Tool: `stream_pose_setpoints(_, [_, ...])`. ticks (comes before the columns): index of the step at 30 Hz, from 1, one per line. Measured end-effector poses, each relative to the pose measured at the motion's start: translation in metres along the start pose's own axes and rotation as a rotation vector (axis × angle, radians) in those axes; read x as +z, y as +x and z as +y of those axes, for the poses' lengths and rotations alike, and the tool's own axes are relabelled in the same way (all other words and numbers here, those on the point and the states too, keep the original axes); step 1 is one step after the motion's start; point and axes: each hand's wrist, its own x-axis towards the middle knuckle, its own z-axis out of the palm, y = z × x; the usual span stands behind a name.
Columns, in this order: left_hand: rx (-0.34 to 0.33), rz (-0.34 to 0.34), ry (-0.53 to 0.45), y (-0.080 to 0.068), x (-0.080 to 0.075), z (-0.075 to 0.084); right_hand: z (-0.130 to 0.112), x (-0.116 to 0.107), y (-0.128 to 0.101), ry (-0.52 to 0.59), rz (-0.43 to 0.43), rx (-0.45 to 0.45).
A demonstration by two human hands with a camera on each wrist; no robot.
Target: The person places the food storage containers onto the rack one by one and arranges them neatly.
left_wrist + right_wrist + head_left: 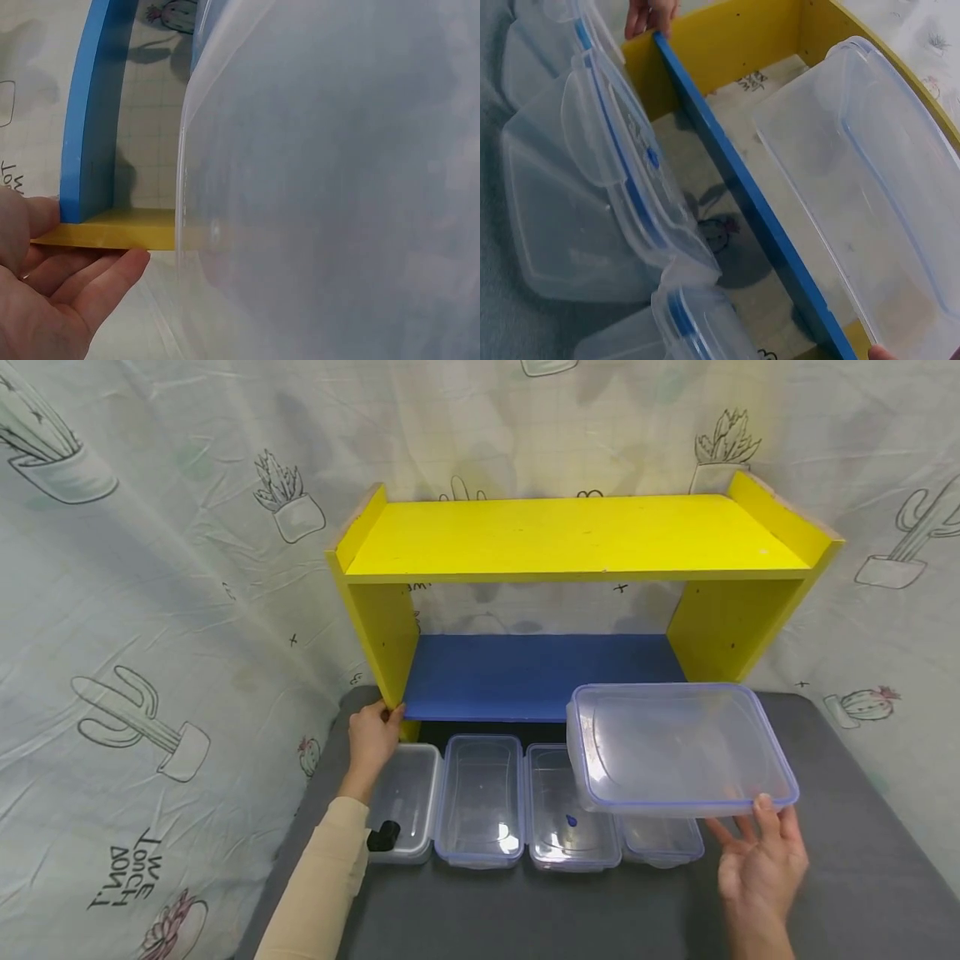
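At the lower left corner of the yellow and blue shelf unit [577, 539], my left hand [371, 742] grips the yellow side panel [120, 232]. Its thumb is by the blue board [547, 668], the other fingers on the panel's outer face. My right hand [763, 864] holds a large clear plastic container [682, 743] with a blue-edged lid by its near right corner, thumb on top and fingers beneath. That container is raised in front of the shelf's right part, overlapping two containers below it. In the right wrist view only a fingertip [879, 352] shows at its edge.
On the grey tabletop [525, 914], lidded clear containers stand in a row before the shelf: one with a black piece [384, 836] on its lid, a blue-rimmed one [480, 797], one with a blue mark [572, 820], and a smaller one [662, 839]. Cactus-print cloth [187, 610] hangs around.
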Motion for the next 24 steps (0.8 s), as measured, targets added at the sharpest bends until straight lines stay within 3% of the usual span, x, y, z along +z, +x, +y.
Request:
stream_pose_setpoints(9, [0.014,0.011,-0.002,0.002,0.002,-0.001,0.015,0.006,0.000,0.004,-0.033,-0.017])
stream_pose_setpoints(13, [0.006,0.009,-0.001,0.001,0.003,-0.002,0.021,0.005,0.002,-0.028,-0.071,-0.040])
stream_pose_setpoints(24, [0.000,0.009,-0.004,0.000,0.002,-0.001,0.030,0.011,0.003,-0.118,-0.062,-0.024])
